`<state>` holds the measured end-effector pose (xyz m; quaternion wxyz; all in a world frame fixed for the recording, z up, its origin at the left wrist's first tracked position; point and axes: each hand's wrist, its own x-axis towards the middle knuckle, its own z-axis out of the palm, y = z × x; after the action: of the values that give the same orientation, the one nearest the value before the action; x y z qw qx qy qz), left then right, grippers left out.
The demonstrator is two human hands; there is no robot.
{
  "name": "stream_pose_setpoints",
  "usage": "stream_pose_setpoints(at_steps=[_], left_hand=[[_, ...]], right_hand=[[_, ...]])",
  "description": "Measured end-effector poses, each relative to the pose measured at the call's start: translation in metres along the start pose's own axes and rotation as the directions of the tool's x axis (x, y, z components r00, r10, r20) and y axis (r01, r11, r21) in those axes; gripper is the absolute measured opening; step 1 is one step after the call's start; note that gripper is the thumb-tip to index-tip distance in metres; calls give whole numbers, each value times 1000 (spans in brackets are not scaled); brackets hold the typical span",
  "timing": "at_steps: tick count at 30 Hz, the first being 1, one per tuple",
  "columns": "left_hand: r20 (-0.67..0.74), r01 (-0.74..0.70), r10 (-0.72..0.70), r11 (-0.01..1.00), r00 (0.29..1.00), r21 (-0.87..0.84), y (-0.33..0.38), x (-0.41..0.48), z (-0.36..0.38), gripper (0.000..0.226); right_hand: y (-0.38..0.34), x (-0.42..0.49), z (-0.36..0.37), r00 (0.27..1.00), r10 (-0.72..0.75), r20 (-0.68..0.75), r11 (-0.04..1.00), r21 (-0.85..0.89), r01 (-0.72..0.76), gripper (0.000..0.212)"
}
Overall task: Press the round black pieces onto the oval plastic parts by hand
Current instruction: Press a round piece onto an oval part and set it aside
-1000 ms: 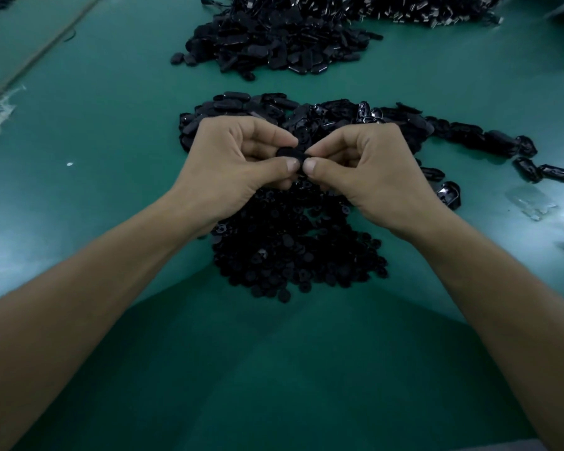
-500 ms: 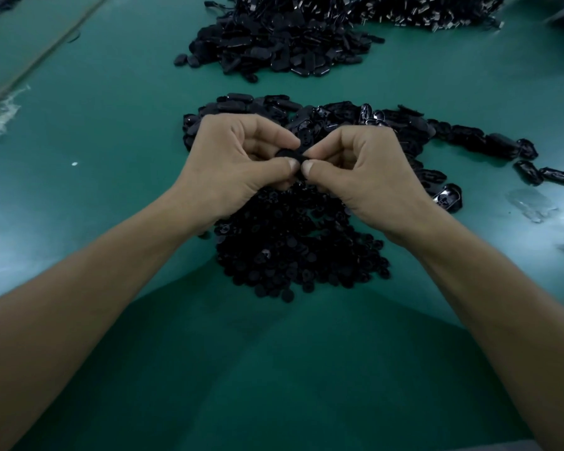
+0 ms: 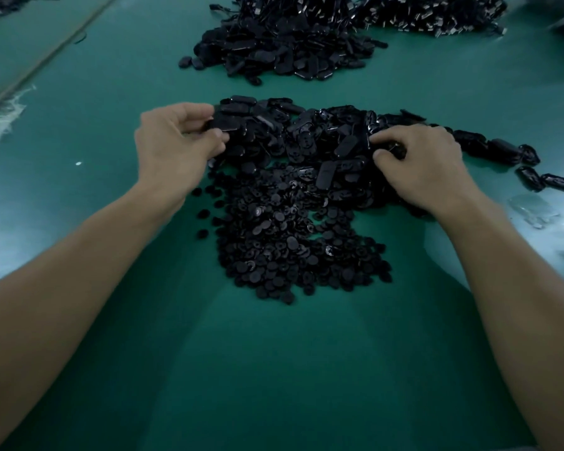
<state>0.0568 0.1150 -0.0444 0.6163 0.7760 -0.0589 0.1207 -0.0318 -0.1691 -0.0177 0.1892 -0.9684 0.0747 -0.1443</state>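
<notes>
Working low over the green table [image 3: 274, 369], reaching into the heap of oval plastic parts [image 3: 306, 138] from both sides. At the heap's left edge, left hand [image 3: 176, 151] curled, thumb and fingertips pinching one oval part [image 3: 225, 124]; lifted clear or resting on the heap, hard to say. Over on the right, right hand [image 3: 420, 161] down on the heap, fingers bent around something dark and glossy at the tips; gripped or merely touched, cannot tell. Hands well apart, nothing shared between them.

Just nearer, touching the oval heap: a broad spread of round black pieces [image 3: 300, 252]. None visible in either hand.

Judging progress: looks like the pick-up step, no pressing under way. Plenty left to do, with both near heaps large. Farther back, another dark heap [image 3: 284, 53] of oval-looking parts, possibly finished ones, too blurred to confirm. A few stray parts [image 3: 547, 183] trailing off to the right, beside a clear plastic scrap [image 3: 531, 209].
</notes>
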Motion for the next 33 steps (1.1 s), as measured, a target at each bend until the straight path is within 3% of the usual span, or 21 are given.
stream_pose_setpoints(at_steps=[8,14,18,22,27,33], left_hand=[[-23,-78,86,968,996,239,-6,4,-4,24],[10,-152,155,949,988,275,3,-7,1,30],[17,-240,244,937,970,252,14,-16,4,17],[52,-253,247,945,968,207,28,-25,9,10],[292,-261,241,965,926,32,49,-45,22,14],[437,-28,100,985,894,-168,57,-56,30,14]], right_hand=[[2,1,3,994,80,-77,967,248,-59,5],[8,1,-4,950,173,-262,926,371,-66,21],[8,1,-9,956,224,-190,805,589,-72,28],[5,-1,-9,978,191,-80,689,720,-76,28],[-11,-5,-11,999,54,7,546,837,-36,26],[-42,-20,-7,986,-156,55,485,874,28,23]])
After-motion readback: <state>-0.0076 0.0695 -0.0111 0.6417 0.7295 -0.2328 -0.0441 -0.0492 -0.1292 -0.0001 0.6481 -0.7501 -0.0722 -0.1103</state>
